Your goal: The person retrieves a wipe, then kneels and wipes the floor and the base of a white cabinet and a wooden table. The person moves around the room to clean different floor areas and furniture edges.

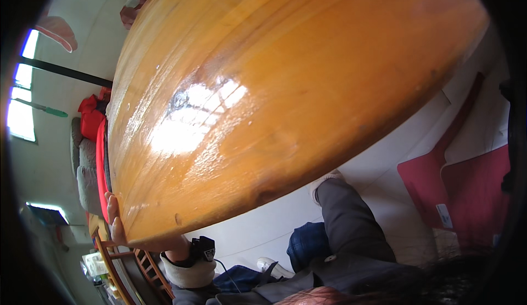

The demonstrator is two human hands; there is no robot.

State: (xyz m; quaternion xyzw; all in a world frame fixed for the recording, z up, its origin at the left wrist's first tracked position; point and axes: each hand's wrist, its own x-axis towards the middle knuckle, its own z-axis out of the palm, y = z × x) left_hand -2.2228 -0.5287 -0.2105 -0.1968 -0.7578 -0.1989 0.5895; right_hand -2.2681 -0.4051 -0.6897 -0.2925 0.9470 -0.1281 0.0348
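Note:
A large orange-brown wooden tabletop point(307, 102) with a glossy, wet-looking surface and a curved edge fills most of the view. It is tilted and very close to me. My left hand point(115, 225) grips its lower left edge, with fingers wrapped round the rim and the palm hidden behind the wood. A black device point(203, 248) with a cable is strapped at my left wrist. Window light reflects brightly off the wood. My right hand does not show anywhere.
A red plastic chair point(477, 187) stands on the tiled floor point(263, 225) at right. My leg point(354, 217) is below the board's edge. At left are a grey sofa point(88, 173), a red bag point(92, 118) and wooden furniture point(112, 255). A dark bar point(68, 71) runs toward the board.

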